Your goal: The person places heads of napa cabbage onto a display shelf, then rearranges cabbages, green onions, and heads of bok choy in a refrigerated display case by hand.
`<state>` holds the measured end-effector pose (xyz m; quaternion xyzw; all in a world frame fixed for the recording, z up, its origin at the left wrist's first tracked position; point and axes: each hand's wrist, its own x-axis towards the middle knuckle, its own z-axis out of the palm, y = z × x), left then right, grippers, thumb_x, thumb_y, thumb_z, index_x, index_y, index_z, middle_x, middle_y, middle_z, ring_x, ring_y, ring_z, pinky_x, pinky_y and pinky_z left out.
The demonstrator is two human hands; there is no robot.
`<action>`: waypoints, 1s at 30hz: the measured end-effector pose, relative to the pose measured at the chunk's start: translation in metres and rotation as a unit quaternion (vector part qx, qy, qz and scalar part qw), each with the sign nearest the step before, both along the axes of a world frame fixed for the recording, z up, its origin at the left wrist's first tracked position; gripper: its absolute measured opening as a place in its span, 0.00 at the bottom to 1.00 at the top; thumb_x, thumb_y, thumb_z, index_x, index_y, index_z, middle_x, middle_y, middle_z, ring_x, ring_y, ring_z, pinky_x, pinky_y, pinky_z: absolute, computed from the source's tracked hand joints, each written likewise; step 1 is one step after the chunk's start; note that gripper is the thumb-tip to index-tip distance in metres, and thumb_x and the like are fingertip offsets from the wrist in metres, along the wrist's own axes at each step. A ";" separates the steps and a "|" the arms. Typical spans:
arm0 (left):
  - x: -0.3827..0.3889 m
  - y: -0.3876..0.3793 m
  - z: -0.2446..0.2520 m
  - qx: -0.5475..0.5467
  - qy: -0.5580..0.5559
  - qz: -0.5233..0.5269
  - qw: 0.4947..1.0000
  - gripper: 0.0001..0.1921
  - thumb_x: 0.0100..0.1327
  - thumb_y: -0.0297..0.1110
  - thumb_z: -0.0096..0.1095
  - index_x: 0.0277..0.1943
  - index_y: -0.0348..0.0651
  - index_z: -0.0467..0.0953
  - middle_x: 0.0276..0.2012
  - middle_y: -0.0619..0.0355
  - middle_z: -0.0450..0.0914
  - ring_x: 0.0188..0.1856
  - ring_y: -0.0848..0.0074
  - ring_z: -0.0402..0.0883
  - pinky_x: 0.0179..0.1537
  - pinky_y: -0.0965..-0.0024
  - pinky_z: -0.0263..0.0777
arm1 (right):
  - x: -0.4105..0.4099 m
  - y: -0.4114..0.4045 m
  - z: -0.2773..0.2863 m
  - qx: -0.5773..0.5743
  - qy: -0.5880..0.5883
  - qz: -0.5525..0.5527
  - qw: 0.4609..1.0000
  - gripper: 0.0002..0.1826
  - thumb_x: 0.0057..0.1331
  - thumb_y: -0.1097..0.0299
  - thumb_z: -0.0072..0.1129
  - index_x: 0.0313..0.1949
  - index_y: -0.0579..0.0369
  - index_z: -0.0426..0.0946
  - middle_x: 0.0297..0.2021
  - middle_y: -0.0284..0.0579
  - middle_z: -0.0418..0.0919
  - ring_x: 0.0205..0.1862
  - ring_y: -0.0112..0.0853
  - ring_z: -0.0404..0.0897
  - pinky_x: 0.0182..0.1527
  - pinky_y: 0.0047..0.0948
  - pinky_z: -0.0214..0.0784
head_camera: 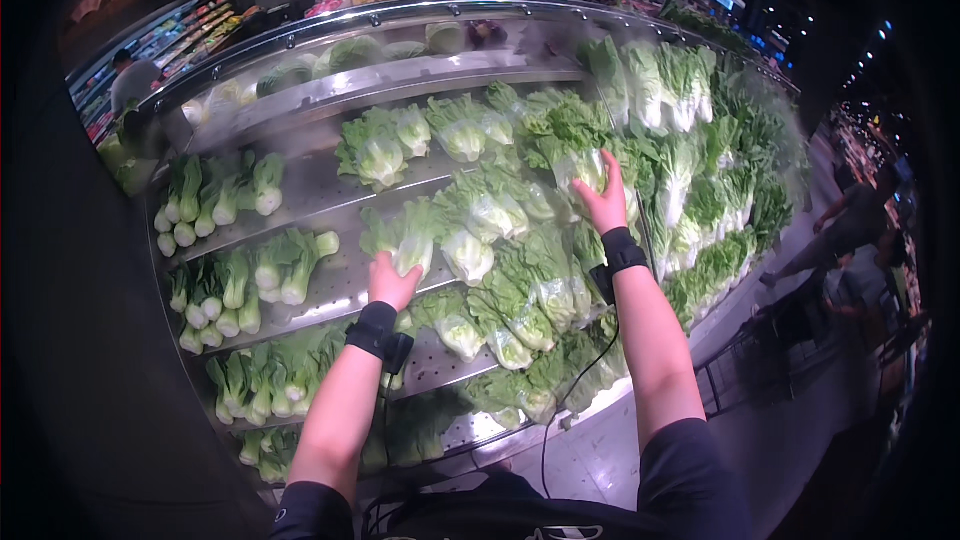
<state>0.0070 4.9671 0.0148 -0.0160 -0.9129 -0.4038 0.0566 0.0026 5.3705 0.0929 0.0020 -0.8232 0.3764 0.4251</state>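
My left hand [391, 282] grips the base of a bagged head of leafy lettuce [414, 236] on a middle shelf. Farther right and higher up, my right hand [606, 195] is around the lower part of another lettuce [581, 161], its thumb and fingers spread along the clear wrap. Between the hands lie several more wrapped lettuces [495, 214], leaves pointing up the slope and pale bases toward me. Just below my left hand sits a row with a bagged lettuce [459, 334]. Both wrists wear black bands with small devices and cables.
Bok choy [225, 307] fills the left of the stepped metal shelves [315, 165]. Cabbages [352, 54] lie along the top ledge under a metal rail [450, 4]. Napa cabbages [679, 86] and dark greens stand at right, behind a divider. Mist drifts over the display. People are farther off at both sides.
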 end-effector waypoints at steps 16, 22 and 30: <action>0.057 0.058 0.065 0.475 -0.097 0.013 0.874 0.24 0.75 0.47 0.48 0.65 0.43 0.58 0.59 0.53 0.70 0.55 0.69 0.76 0.53 0.59 0.76 | 0.055 -0.151 0.017 -0.284 -0.321 0.507 0.748 0.38 0.68 0.61 0.60 0.71 0.56 0.52 0.62 0.57 0.67 0.56 0.37 0.75 0.56 0.35 0.70; 0.024 0.059 0.117 0.201 0.056 -0.088 0.974 0.21 0.71 0.42 0.57 0.60 0.39 0.67 0.58 0.53 0.72 0.60 0.69 0.72 0.55 0.64 0.71 | -0.034 -0.150 0.050 -0.291 -0.098 0.360 0.881 0.31 0.66 0.69 0.57 0.67 0.52 0.60 0.59 0.51 0.68 0.58 0.37 0.71 0.60 0.35 0.66; -0.057 -0.003 0.061 0.049 0.157 0.114 0.980 0.27 0.62 0.42 0.69 0.58 0.36 0.68 0.54 0.46 0.72 0.54 0.61 0.76 0.56 0.63 0.71 | -0.162 -0.096 0.029 0.187 -0.102 0.069 0.975 0.37 0.60 0.63 0.65 0.68 0.42 0.62 0.69 0.57 0.57 0.66 0.56 0.62 0.66 0.49 0.59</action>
